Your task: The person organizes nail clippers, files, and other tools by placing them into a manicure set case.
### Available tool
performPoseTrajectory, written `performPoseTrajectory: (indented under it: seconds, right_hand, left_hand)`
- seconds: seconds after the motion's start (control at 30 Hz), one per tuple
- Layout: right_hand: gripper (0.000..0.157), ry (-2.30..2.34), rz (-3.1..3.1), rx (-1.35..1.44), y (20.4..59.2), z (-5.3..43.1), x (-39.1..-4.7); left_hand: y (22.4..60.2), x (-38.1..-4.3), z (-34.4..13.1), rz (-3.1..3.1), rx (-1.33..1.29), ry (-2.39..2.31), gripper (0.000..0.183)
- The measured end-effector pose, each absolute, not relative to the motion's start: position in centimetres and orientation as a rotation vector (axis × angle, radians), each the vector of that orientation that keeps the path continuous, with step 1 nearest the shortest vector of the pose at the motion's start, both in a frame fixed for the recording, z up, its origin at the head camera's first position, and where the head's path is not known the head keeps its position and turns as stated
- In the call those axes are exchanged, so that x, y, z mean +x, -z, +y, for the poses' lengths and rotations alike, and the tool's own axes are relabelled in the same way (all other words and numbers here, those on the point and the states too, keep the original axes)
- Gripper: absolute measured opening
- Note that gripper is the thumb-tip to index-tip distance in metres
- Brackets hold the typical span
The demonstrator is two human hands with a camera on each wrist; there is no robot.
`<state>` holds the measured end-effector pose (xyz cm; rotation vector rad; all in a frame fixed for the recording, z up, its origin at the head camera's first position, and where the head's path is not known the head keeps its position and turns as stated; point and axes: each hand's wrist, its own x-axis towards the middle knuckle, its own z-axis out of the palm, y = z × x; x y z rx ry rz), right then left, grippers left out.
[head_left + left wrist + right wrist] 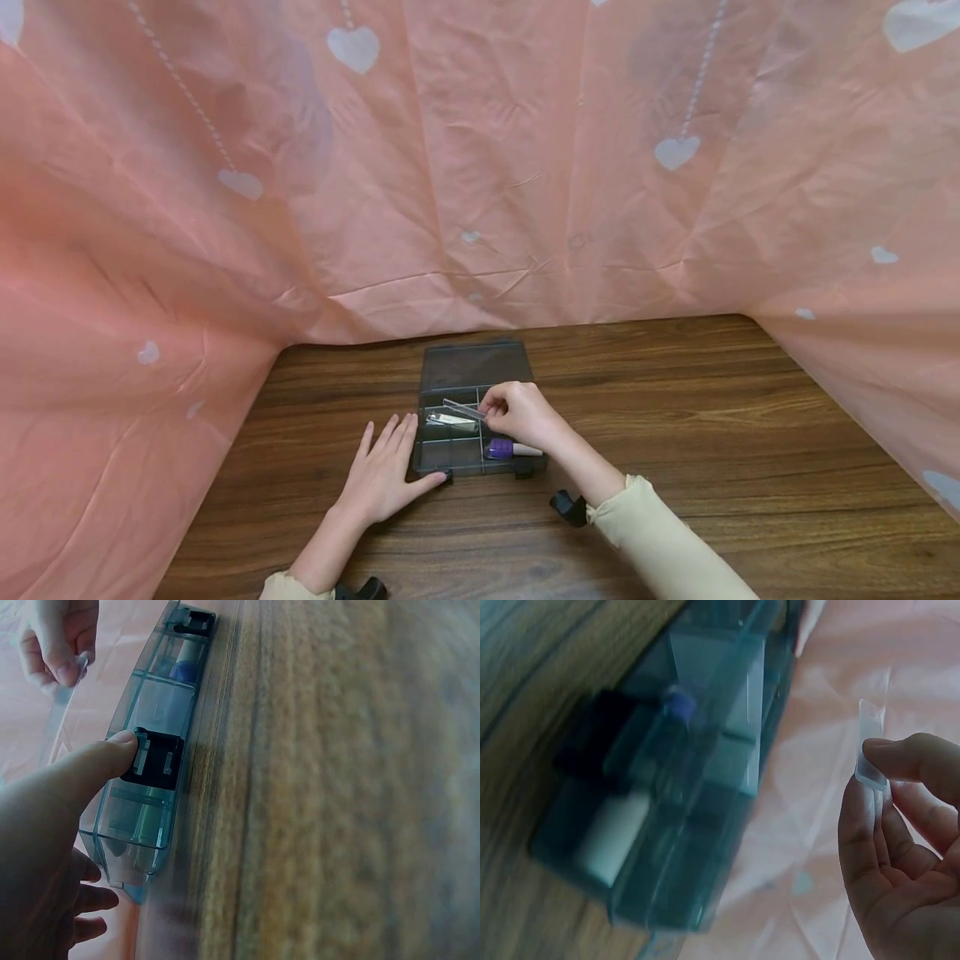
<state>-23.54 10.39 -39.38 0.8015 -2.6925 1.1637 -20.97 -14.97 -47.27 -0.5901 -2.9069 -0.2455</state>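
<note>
A dark translucent compartment box (448, 455) stands on the table with its lid (476, 367) laid back. My left hand (384, 477) rests against the box's left side, fingers straight and spread; its thumb touches a black front latch (154, 759). Above the box, my right hand (525, 412) pinches one end of a clear flat strip (459, 407) between thumb and fingers. Below the strip, a silver nail clipper (452, 421) sits in a left compartment. A purple nail polish bottle (499, 450) with a pale cap lies in the front right compartment.
The box stands on a dark wood-grain table (675, 417). Pink cloth (525, 208) with white hearts hangs at the back and both sides. A black wrist device (568, 507) sits by the right sleeve.
</note>
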Motion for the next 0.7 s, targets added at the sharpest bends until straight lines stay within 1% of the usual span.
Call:
performPoseTrajectory:
  seconds: [0.27,0.7]
  right_hand:
    - [0.01,-1.154,-2.753,0.843,40.1,8.4,-23.3]
    - [0.016,-0.964,-2.777,0.934,42.1,6.3,-23.4]
  left_hand:
    - [47.2,-21.1,-15.0,-2.915,-0.592,0.239,0.105]
    - [47.4,-21.1,-15.0,-2.912,-0.588,0.247,0.105]
